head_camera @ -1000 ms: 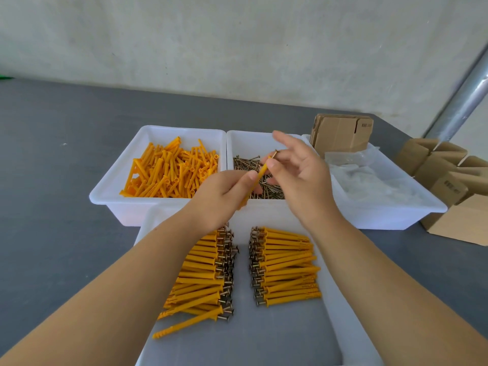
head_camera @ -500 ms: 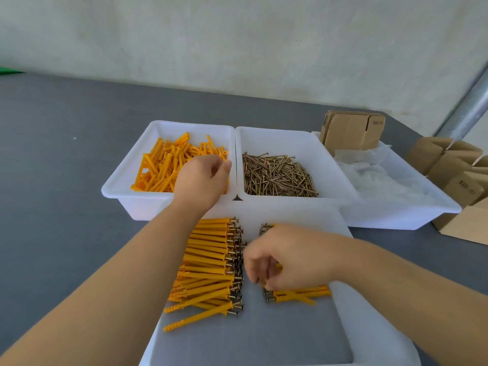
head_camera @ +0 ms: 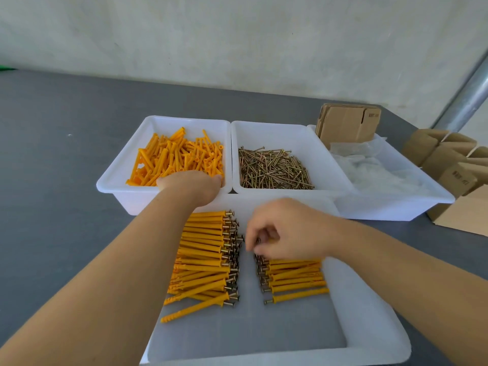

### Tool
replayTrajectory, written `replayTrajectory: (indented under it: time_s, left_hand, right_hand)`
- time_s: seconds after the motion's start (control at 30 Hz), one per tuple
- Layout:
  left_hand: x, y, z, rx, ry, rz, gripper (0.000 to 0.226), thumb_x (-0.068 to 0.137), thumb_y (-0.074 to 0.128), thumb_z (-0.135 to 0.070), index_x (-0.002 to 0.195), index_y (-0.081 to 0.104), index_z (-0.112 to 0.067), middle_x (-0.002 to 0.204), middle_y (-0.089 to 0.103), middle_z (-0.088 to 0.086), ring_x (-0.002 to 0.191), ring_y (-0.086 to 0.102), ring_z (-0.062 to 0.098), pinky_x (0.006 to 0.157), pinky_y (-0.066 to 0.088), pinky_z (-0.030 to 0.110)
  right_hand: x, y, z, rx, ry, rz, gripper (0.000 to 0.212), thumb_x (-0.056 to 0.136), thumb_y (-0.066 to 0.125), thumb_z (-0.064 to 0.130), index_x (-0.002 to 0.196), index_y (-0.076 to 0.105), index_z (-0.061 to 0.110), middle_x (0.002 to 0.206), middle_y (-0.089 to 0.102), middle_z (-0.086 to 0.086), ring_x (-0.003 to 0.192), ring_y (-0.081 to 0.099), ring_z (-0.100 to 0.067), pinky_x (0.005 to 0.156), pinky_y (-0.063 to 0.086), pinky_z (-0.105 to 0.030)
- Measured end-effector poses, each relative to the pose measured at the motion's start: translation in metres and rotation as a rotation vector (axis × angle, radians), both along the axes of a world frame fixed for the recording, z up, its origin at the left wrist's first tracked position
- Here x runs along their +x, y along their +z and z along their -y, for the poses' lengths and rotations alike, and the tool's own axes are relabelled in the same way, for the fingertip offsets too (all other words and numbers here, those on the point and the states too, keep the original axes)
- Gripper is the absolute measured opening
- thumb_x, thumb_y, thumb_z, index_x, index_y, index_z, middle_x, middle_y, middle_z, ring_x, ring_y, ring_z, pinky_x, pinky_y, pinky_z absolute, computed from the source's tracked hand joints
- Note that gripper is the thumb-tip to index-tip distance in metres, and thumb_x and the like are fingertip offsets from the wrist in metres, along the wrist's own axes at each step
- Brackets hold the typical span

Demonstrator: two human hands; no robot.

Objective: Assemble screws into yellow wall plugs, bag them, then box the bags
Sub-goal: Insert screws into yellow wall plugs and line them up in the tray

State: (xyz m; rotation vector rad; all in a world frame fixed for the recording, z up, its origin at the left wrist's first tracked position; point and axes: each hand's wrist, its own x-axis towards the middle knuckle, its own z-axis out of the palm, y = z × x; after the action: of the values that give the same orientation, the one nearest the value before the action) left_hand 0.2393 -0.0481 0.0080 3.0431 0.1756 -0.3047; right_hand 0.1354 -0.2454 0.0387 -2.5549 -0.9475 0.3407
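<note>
Both hands are down in the bins. Left hand (head_camera: 190, 186) reaches over the near wall of the plug bin (head_camera: 113, 178), fingers dipped into the loose yellow wall plugs (head_camera: 177, 157); they're hidden behind the hand, so I can't tell whether it's got hold of one. Right hand (head_camera: 284, 229) sits over the near tray (head_camera: 369, 313), fingers curled, and there's a bit of screw head and yellow between the fingertips, so it looks like it's pinching an assembled plug right at the top of the right-hand row (head_camera: 295, 278), though it's blurry there.

Going by size: grey table (head_camera: 52, 180), then the near tray with two rows of assembled plugs, screw heads facing the gap in the middle, the left-hand row (head_camera: 206, 254) being the longer stack. Behind it sit three white bins side by side: plugs, screws (head_camera: 272, 167), and clear plastic bags (head_camera: 375, 173). Flat cardboard boxes (head_camera: 346, 121) lean at the back of the bag bin, with more cartons (head_camera: 454, 165) off to the right.
</note>
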Motion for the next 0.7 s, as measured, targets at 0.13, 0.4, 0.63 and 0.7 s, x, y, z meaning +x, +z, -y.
replayTrajectory:
  time_s: [0.13,0.4,0.63,0.7]
  left_hand:
    - [0.003,-0.001,-0.002,-0.006,-0.013,-0.029,0.077,0.098,0.012,-0.066,0.149,0.039,-0.016,0.156,0.038,0.011,0.142,0.035,0.035,0.113,0.028,0.053]
    - [0.006,-0.003,-0.003,-0.031,-0.068,-0.051,0.075,0.100,0.012,-0.062,0.150,0.038,-0.012,0.158,0.035,0.011,0.146,0.030,0.033,0.116,0.026,0.049]
    - [0.005,-0.002,-0.003,0.002,-0.097,-0.037,0.076,0.100,0.012,-0.063,0.137,0.053,-0.010,0.146,0.050,0.013,0.134,0.045,0.033,0.108,0.036,0.048]
    - [0.005,-0.002,-0.003,0.017,-0.105,-0.023,0.075,0.100,0.012,-0.063,0.126,0.059,-0.010,0.137,0.056,0.013,0.125,0.051,0.032,0.103,0.040,0.046]
  right_hand:
    - [0.039,0.009,0.008,0.340,-0.323,0.213,0.013,0.087,0.070,0.013,0.085,0.075,0.025,0.075,0.067,0.015,0.070,0.061,0.000,0.066,0.047,-0.016]
    - [0.108,0.004,0.016,-0.420,-0.584,-0.126,0.043,0.100,0.054,0.031,0.139,0.057,0.014,0.147,0.051,-0.007,0.134,0.047,-0.027,0.110,0.039,-0.038]
    - [0.108,0.004,0.013,-0.441,-0.586,-0.169,0.036,0.099,0.055,0.026,0.131,0.064,0.012,0.140,0.057,-0.009,0.127,0.053,-0.028,0.109,0.044,-0.041]
    - [0.108,0.003,0.014,-0.412,-0.590,-0.165,0.034,0.098,0.056,0.025,0.128,0.066,0.012,0.137,0.059,-0.008,0.125,0.055,-0.028,0.107,0.045,-0.041]
